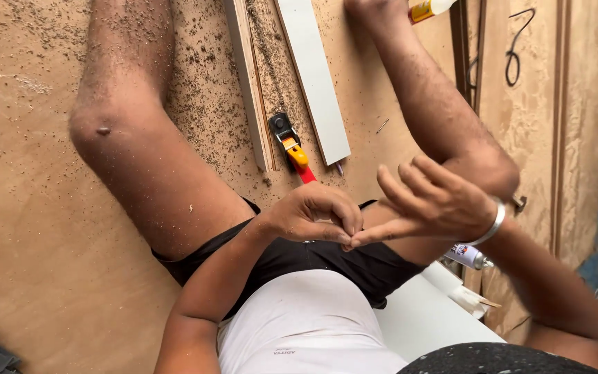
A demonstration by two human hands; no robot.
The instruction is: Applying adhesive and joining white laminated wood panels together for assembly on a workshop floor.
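My left hand (313, 213) is curled in front of my lap, fingers folded in, with nothing visible in it. My right hand (432, 201), a metal bangle on its wrist, has its fingers spread. Its thumb and forefinger tips touch the left hand's fingertips. Both hands hover above my black shorts (327, 260), between my bare legs stretched out on the plywood floor (29, 208). Just beyond the hands, a small hand tool (291, 147) with a black head and a yellow and red handle lies on the floor.
Two long white strips (313, 76) (249, 83) lie between my legs amid sawdust. A loose nail (382, 126) lies by my right leg, a glue bottle (427, 8) near my foot, and a spray can (468, 256) and a white board (420, 315) at my right hip.
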